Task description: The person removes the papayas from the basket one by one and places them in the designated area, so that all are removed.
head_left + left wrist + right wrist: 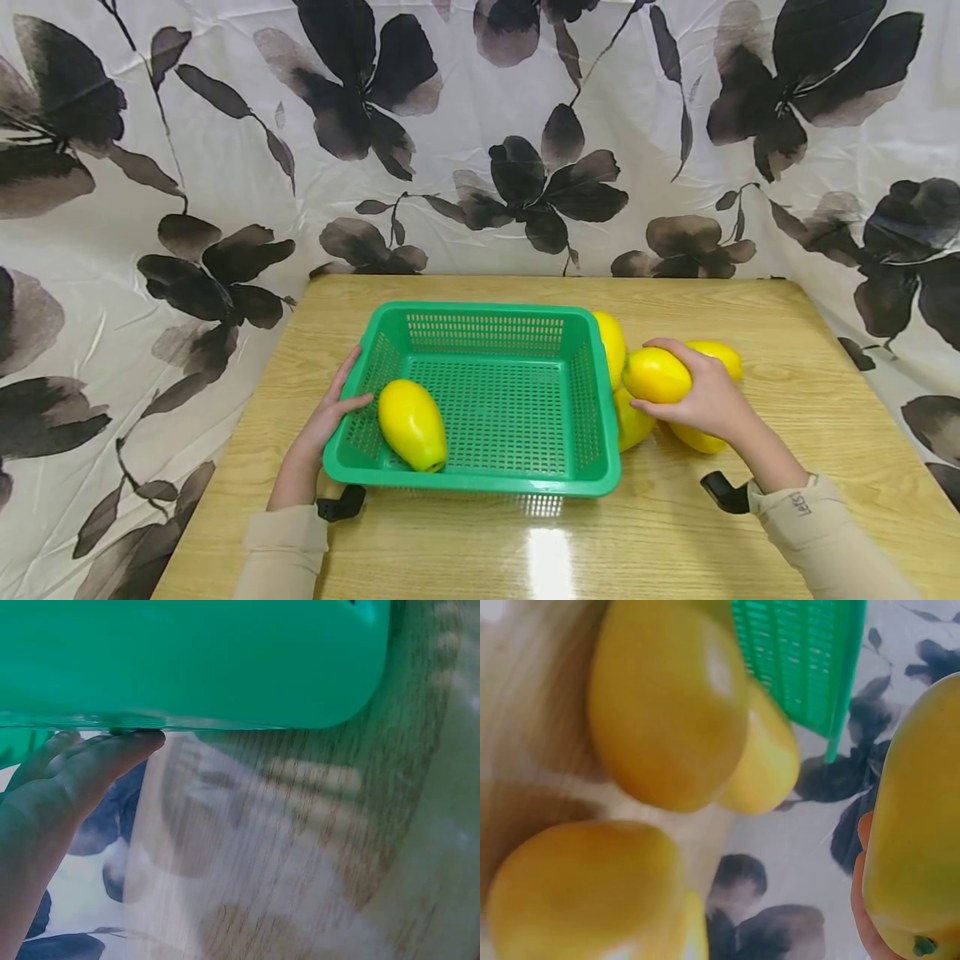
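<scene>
A green plastic basket (487, 482) stands on the table with one yellow papaya (411, 423) lying at its near left. My left hand (324, 425) holds the basket's left rim, thumb over the edge and fingers outside; the left wrist view shows fingertips (146, 742) under the green rim. To the right of the basket, my right hand (705, 390) grips another yellow papaya (657, 375), held above the others. In the right wrist view this held papaya (922, 825) shows a small green stem nub, and part of the hand behind it.
Several more yellow papayas lie on the wooden table (420, 550) right of the basket: one papaya (611, 342) and another papaya (632, 421) beside its wall, others around my right hand. A floral cloth (450, 125) hangs behind the table.
</scene>
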Available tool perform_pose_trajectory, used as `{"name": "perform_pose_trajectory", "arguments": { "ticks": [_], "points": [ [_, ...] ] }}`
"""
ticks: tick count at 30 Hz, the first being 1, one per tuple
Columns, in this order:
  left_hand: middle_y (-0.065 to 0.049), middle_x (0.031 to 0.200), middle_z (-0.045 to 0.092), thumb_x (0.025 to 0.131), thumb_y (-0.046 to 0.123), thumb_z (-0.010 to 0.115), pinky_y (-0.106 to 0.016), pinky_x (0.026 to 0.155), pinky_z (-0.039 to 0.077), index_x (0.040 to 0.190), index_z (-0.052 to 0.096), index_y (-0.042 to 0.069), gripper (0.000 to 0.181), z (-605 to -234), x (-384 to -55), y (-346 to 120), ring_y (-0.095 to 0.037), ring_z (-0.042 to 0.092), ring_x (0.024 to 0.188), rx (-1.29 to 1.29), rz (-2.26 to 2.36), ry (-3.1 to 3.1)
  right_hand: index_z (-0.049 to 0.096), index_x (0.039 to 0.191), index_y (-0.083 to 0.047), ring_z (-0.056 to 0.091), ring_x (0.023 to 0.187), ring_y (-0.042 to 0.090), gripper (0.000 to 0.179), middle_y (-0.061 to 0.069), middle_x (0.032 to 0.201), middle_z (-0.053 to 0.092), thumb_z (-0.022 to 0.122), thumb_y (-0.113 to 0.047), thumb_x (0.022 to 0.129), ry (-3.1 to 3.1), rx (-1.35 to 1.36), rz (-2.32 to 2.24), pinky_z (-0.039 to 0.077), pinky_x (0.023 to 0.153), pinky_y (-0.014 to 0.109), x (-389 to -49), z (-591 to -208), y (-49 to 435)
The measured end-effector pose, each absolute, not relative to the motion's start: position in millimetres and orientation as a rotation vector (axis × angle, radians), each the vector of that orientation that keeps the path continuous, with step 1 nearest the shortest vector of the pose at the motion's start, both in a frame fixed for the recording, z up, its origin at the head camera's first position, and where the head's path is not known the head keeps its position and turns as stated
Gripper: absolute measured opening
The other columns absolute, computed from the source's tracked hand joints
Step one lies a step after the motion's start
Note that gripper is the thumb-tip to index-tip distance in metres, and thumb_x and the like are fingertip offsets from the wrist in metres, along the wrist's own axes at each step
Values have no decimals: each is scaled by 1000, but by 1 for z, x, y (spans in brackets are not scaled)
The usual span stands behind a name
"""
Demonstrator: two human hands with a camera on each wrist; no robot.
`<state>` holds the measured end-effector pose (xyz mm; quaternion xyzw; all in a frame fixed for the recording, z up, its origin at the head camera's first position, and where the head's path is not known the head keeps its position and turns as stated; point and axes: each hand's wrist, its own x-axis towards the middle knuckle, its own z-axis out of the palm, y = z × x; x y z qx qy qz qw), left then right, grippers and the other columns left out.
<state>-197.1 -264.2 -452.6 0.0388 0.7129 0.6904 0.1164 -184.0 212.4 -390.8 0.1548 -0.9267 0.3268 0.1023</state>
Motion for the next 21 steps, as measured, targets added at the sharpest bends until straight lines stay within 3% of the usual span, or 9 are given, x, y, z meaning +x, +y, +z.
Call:
{"name": "perform_pose_trajectory", "arguments": {
  "ticks": [5, 9, 16, 21],
  "points": [
    [1, 142, -5, 86, 6, 44, -29, 87, 35, 136, 7, 33, 68, -456, -197, -266, -26, 13, 125, 129, 2035, 2081, 50, 114, -16, 52, 80, 21, 69, 3, 104, 55, 77, -37, 54, -2746, 417, 992, 42, 63, 38, -172, -397, 223],
    [3, 142, -5, 86, 6, 45, -25, 86, 35, 136, 8, 34, 68, -458, -197, -266, -25, 12, 126, 131, 2041, 2080, 50, 113, -16, 51, 77, 21, 68, 5, 102, 55, 78, -35, 54, -2736, 393, 993, 41, 61, 37, -163, -403, 230],
    [1, 142, -4, 87, 6, 44, -37, 93, 28, 137, 7, 33, 67, -459, -197, -267, -26, 11, 126, 143, 2038, 2090, 52, 108, -20, 51, 68, 16, 64, 0, 89, 59, 80, -31, 52, -2707, 356, 990, 41, 55, 30, -148, -417, 235],
    [3, 142, -5, 86, 4, 44, -45, 96, 17, 137, 8, 32, 68, -458, -198, -266, -24, 6, 127, 149, 2058, 2081, 52, 109, -17, 52, 69, 15, 65, 2, 91, 59, 80, -32, 52, -2712, 341, 957, 42, 55, 29, -142, -426, 238]
  ]
}}
